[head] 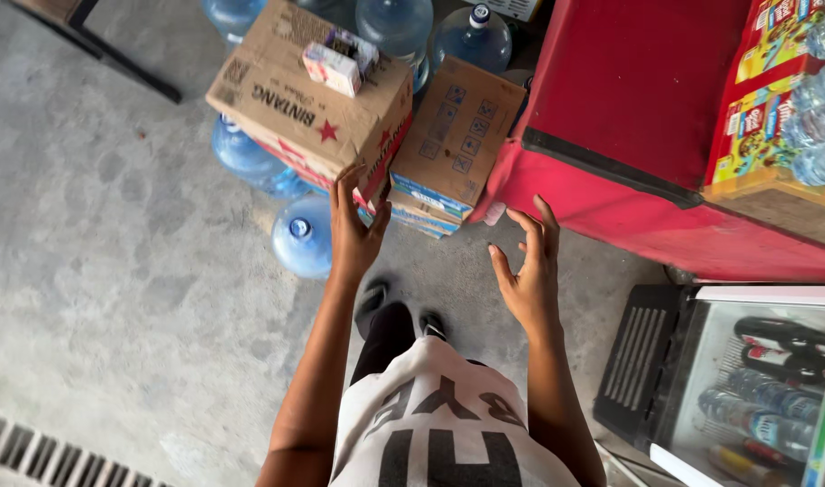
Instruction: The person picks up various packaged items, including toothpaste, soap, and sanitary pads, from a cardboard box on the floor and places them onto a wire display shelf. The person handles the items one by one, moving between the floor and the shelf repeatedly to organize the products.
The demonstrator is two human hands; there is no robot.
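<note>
My left hand (353,227) is flat against the near corner of a brown cardboard box (295,99) with a red star and red band, fingers apart. A small pink-and-white carton (333,65) lies on top of that box. My right hand (530,271) hovers open in the air, fingers spread, just in front of a stack of brown-and-blue cartons (453,135) and holds nothing. Below my arms I see my white shirt with dark letters (439,424) and my dark sandals (376,302) on the concrete floor.
Several blue water jugs (302,236) stand under and behind the boxes. A red chest cooler (629,135) sits at right with packaged snacks (760,117) on it. A glass-door drinks fridge (746,379) is at lower right. A floor drain grate (60,455) is at lower left.
</note>
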